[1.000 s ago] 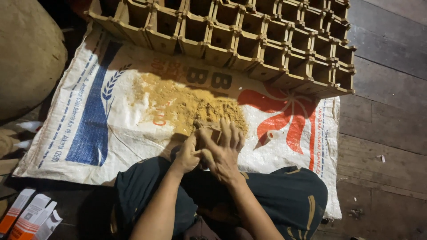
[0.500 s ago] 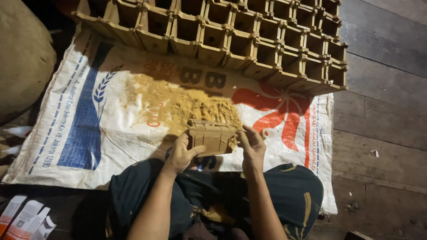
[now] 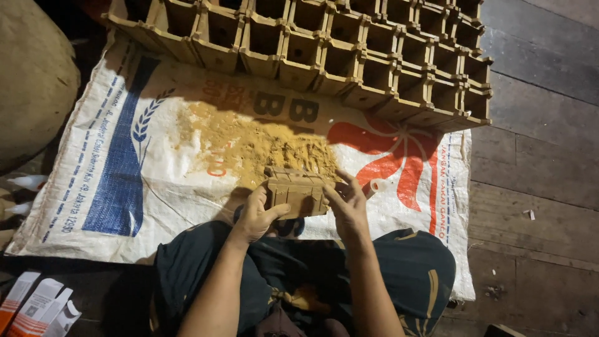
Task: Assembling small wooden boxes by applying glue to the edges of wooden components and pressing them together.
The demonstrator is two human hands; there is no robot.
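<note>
Both hands clasp the small wooden block point(image 3: 297, 192) crosswise, left hand point(image 3: 257, 215) and right hand point(image 3: 347, 209) fingers curled round its ends, above the yellow powder point(image 3: 249, 145)

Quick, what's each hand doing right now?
Left hand: shut on the left side of the small wooden box.
Right hand: fingers spread, holding the box's right side.

I'm looking at a rough craft workshop run on the floor: dark worn floorboards point(image 3: 536, 162), a woven plastic sack point(image 3: 143, 168) spread as a work mat, a heap of yellow-brown earth point(image 3: 262, 146) on it, and rows of moulded clay blocks point(image 3: 349, 56) drying.
</note>
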